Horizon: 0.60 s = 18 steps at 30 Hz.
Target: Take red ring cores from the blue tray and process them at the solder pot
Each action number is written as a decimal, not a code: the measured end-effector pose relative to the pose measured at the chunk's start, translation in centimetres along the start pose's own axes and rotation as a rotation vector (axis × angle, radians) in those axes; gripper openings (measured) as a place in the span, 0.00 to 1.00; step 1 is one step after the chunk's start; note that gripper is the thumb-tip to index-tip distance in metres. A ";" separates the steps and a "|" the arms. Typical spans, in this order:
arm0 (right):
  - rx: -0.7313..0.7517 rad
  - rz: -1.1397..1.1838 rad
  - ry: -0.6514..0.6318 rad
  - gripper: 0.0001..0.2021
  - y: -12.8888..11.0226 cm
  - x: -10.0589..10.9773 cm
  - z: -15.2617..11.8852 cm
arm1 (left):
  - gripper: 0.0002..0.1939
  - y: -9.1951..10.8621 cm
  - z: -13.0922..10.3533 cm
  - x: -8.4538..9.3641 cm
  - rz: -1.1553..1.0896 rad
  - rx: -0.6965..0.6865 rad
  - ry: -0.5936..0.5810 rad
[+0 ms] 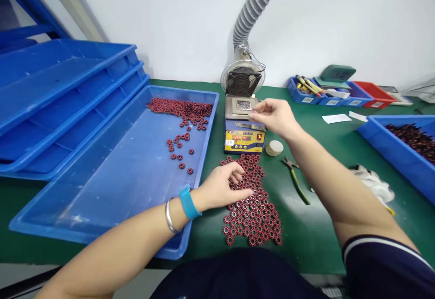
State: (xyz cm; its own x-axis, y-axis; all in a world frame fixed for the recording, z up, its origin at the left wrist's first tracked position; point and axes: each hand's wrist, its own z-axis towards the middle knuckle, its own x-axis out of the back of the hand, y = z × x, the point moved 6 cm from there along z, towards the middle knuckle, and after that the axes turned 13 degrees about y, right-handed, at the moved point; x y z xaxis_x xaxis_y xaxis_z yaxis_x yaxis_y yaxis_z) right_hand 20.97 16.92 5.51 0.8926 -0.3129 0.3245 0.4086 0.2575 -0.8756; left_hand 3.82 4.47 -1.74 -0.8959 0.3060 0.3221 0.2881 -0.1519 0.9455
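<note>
My right hand (274,117) is at the right edge of the solder pot (244,138), beside its small square basin of shiny metal (244,105). Thumb and fingertips are pinched together there; whatever they hold is too small to make out. Over a spread of small red toothed ring cores (256,217) hovers my left hand (224,185), its fingers loosely curled and the thumb stretched apart, with nothing seen in it. These cores lie on the green table in front of the pot. More red ring cores (180,108) are in the shallow blue tray (112,167) on the left.
Stacked blue trays (68,104) stand at far left. Behind the pot are a fan (242,83) and a grey duct hose (254,9). Cutters (295,181), a round pale tin (274,147) and small bins (355,95) sit right, near a blue tray (396,154) of dark parts.
</note>
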 end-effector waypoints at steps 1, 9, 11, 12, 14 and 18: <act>-0.024 -0.034 -0.003 0.14 0.3 -0.1 1.9 | 0.21 0.0 -0.1 -0.2 0.058 -0.050 -0.020; 0.037 -0.536 -0.038 0.05 0.2 -3.1 8.5 | 0.18 -0.7 0.3 0.0 0.221 -0.191 -0.065; 0.097 -0.633 -0.028 0.05 -0.3 -3.7 9.2 | 0.18 -0.8 0.4 0.1 0.235 -0.198 -0.075; 0.123 -0.670 -0.022 0.04 -0.4 -4.0 9.6 | 0.18 -0.7 0.4 0.0 0.242 -0.203 -0.083; 0.165 -0.734 -0.020 0.04 -0.5 -4.5 10.2 | 0.17 -0.7 0.4 -0.1 0.259 -0.212 -0.100; 0.201 -0.825 -0.021 0.04 0.0 -5.2 11.1 | 0.17 -0.7 0.3 -0.2 0.287 -0.199 -0.122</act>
State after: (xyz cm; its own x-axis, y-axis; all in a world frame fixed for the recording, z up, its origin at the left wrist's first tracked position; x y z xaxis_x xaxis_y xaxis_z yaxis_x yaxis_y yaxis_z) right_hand 18.46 28.66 7.76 0.2961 -0.4553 0.8397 0.9547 0.1122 -0.2758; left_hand 3.91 4.82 -2.43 -0.7378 0.3329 0.5872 0.4394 -0.4234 0.7922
